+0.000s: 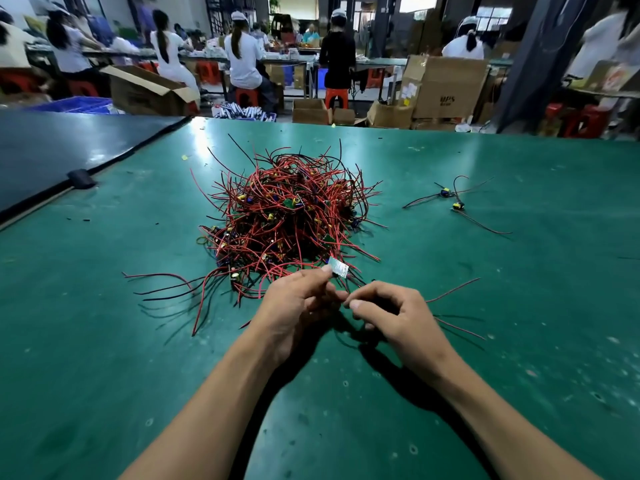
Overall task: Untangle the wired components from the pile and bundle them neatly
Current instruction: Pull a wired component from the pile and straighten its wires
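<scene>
A pile point(291, 216) of red and black wired parts sits in a tangled heap in the middle of the green table point(519, 306), with loose wire ends fanning out on every side. At the near edge of the pile, the left hand point(298, 306) pinches a small board point(338, 270) between thumb and fingertip and holds it just above the tangle. The right hand point(398, 317) is just beside the left, its fingers curled. Its thumb and forefinger pinch the thin wires point(453, 289) that run from under the board and trail out to the right over the table. Both forearms reach in from the bottom of the view.

Well apart from the pile, to the right, two separated parts point(450, 199) lie close together with their wires spread flat.

A small black block point(81, 178) sits at the table's left edge, where a dark surface point(52, 147) adjoins it. Beyond the far edge stand cardboard boxes point(446, 88), red stools point(336, 97) and a blue crate point(76, 105). Several people point(242, 57) work at long benches with their backs to the camera.
</scene>
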{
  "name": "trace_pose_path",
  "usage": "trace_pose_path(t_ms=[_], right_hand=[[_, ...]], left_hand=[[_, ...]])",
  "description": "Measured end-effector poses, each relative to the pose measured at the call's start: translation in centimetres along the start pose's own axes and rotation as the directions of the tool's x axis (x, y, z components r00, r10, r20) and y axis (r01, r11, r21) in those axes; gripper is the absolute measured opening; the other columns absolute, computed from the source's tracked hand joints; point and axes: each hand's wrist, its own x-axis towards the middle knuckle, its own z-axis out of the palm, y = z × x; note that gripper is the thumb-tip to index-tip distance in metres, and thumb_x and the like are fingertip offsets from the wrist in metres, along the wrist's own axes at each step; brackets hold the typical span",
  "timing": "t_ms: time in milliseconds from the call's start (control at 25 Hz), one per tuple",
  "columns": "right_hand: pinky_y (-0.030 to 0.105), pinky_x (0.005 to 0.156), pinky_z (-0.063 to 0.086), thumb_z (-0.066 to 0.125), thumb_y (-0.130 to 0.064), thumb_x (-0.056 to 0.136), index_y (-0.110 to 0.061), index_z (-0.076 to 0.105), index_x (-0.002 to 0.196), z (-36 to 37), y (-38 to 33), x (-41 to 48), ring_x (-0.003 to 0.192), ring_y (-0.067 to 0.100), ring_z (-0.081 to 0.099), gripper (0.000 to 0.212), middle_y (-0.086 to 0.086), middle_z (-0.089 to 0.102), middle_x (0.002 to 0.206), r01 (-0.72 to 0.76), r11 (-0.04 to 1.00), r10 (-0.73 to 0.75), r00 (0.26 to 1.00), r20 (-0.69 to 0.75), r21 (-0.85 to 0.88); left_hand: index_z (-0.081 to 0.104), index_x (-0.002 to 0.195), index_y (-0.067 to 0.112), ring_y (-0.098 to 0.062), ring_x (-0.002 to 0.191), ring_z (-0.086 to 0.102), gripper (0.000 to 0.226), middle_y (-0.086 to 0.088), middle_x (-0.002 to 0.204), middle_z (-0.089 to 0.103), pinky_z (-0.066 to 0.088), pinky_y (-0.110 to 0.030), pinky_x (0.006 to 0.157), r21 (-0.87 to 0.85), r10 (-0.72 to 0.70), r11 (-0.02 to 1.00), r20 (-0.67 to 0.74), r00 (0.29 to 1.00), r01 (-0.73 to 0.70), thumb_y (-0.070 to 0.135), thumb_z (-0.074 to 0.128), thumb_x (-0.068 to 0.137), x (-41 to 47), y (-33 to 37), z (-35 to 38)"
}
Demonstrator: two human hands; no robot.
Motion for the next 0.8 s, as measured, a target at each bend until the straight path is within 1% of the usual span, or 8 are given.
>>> trace_pose_path(t_ms=[120,200,320,400,480,560,680,800], right_hand=[[0.028,0.074,0.052,0.068,-0.039,0.089,-0.023,0.076,0.087,-1.2,0.7,0.7,0.079,0.011,0.067,0.018,-0.007,0.073,0.081,-0.013,0.919,-0.066,0.98,-0.186,-0.395],[0.03,0.092,0.048,0.067,-0.031,0.092,-0.02,0.077,0.099,-1.7,1.0,1.4,0.101,0.017,0.064,0.015,-0.001,0.072,0.102,-0.02,0.792,-0.08,0.987,-0.137,-0.61],[0.035,0.118,0.027,0.065,-0.02,0.094,-0.017,0.075,0.114,-1.9,1.3,2.0,0.131,0.018,0.05,0.022,0.004,0.058,0.139,0.043,0.776,-0.013,0.999,0.052,-0.629],[0.039,0.121,0.025,0.064,-0.015,0.094,-0.016,0.075,0.115,-1.7,1.4,2.0,0.137,0.014,0.045,0.023,0.002,0.053,0.146,0.058,0.797,-0.029,0.998,0.059,-0.601],[0.035,0.111,0.04,0.064,-0.011,0.095,-0.015,0.077,0.108,-1.6,1.7,1.8,0.124,0.012,0.059,0.02,0.001,0.066,0.131,0.034,0.881,-0.071,0.996,-0.061,-0.472],[0.033,0.08,0.056,0.062,-0.014,0.097,-0.014,0.077,0.1,-1.6,1.2,1.7,0.091,0.014,0.072,0.015,0.001,0.077,0.103,-0.052,0.995,0.035,0.98,-0.197,-0.081],[0.022,0.049,0.045,0.061,-0.042,0.094,-0.013,0.078,0.089,-1.4,-0.5,1.4,0.053,0.014,0.057,0.034,0.005,0.073,0.083,-0.203,0.891,0.264,0.959,-0.099,0.405],[0.019,0.045,0.04,0.067,-0.052,0.08,-0.017,0.079,0.092,-1.4,-1.1,0.8,0.052,0.009,0.048,0.039,0.002,0.065,0.077,-0.254,0.863,0.274,0.962,0.018,0.437]], left_hand=[[0.059,0.091,0.013,-0.018,0.072,0.069,0.008,-0.004,0.07,0.067,0.057,-0.031,0.068,-0.086,0.058,0.995,0.013,0.998,-0.056,0.018,0.064,0.088,-0.2,0.3,0.0],[0.059,0.095,0.014,-0.02,0.078,0.069,0.014,-0.005,0.078,0.068,0.057,-0.031,0.064,-0.139,0.099,0.986,0.047,0.994,-0.092,0.02,0.065,0.084,-0.5,0.4,0.0],[0.059,0.092,0.017,-0.024,0.091,0.069,0.013,-0.008,0.091,0.072,0.054,-0.033,0.066,-0.134,0.15,0.981,0.078,0.986,-0.138,0.022,0.066,0.082,-1.2,0.2,0.4],[0.059,0.091,0.017,-0.027,0.097,0.069,0.007,-0.01,0.099,0.073,0.051,-0.037,0.073,-0.052,0.211,0.977,0.069,0.975,-0.208,0.018,0.064,0.087,-1.6,0.0,0.7],[0.06,0.09,0.015,-0.026,0.097,0.071,0.003,-0.011,0.101,0.074,0.051,-0.039,0.077,0.1,0.33,0.937,0.051,0.942,-0.334,0.013,0.062,0.091,-2.2,-0.2,1.1],[0.063,0.089,0.014,-0.02,0.091,0.072,0.003,-0.007,0.096,0.074,0.056,-0.036,0.078,0.336,0.5,0.801,0.078,0.862,-0.495,0.012,0.065,0.091,-2.6,-0.7,1.4],[0.069,0.09,0.016,-0.001,0.076,0.066,0.005,0.008,0.085,0.071,0.052,-0.017,0.071,0.63,0.697,0.374,0.293,0.654,-0.681,0.018,0.068,0.086,-3.2,-1.8,1.9],[0.068,0.084,0.007,-0.007,0.08,0.066,0.004,0.002,0.087,0.071,0.05,-0.02,0.072,0.619,0.731,0.142,0.461,0.503,-0.773,0.004,0.071,0.082,-2.9,-2.6,1.9]])
